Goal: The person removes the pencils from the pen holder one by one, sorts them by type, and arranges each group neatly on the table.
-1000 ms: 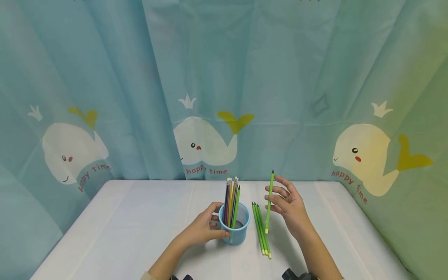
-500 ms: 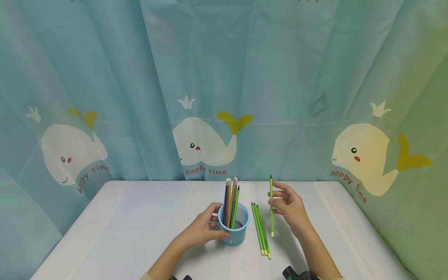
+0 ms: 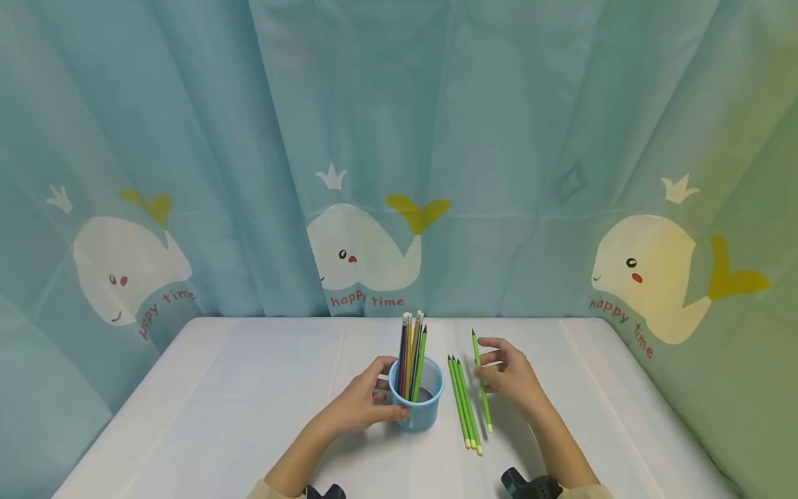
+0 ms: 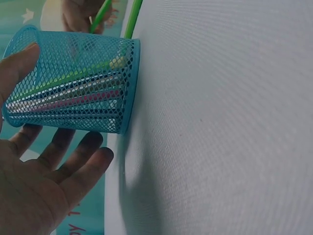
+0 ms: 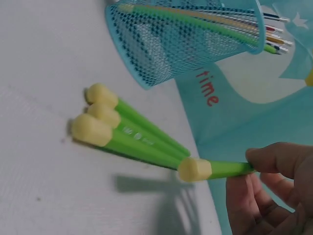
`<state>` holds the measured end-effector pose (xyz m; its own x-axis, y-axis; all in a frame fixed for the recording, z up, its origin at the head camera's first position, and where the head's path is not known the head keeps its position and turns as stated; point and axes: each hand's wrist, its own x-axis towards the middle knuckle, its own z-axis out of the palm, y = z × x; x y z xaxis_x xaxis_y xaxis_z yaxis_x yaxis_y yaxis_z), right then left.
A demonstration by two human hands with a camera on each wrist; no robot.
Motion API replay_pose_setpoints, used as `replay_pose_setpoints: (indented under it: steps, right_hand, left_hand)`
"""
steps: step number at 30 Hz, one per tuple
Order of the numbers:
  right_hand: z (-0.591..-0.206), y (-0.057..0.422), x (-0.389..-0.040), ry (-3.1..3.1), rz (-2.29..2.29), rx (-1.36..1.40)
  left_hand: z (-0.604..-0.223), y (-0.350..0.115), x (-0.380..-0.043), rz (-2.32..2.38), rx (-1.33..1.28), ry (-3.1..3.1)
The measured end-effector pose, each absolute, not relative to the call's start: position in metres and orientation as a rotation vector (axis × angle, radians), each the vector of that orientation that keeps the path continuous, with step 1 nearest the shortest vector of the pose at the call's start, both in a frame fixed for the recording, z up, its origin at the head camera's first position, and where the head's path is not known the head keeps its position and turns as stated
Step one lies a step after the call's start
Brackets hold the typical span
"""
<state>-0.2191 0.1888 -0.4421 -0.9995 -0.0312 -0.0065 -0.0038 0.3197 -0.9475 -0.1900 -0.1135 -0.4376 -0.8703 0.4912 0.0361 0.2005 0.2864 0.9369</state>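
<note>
Pinching green pencil [image 3: 484, 400] in right hand [image 3: 512, 378], beyond loose green pencils [image 3: 464, 404] right of mesh cup [image 3: 427, 418]; left hand [image 3: 363, 402] grips mesh cup's left side. Green pencil probably light, stiff, slightly slippery; best held mid-shaft.

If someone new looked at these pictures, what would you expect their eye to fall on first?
Probably the light blue mesh pencil cup near the middle of the white table, gripped by the left hand, with pencils standing in it. Just right of it lie three bright green pencils, while the right hand pinches another green pencil above the table. Behind, white cartoon whales stand out on the blue-green curtain.
</note>
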Motion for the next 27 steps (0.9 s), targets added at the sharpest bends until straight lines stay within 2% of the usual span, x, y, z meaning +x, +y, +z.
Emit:
replay_pose_setpoints:
  steps: [12, 19, 27]
  right_hand:
    - [-0.458, 0.187, -0.221, 2.552, -1.631, -0.031]
    - [-0.451, 0.183, -0.222, 2.58, -1.611, -0.038]
    - [-0.434, 0.167, -0.218, 2.597, -1.701, -0.267]
  left_hand:
    - [-0.438, -0.113, -0.19, 1.614, 0.627, 2.288]
    - [-0.437, -0.114, -0.192, 1.605, 0.635, 2.31]
    - [-0.44, -0.114, -0.192, 1.588, 0.641, 2.327]
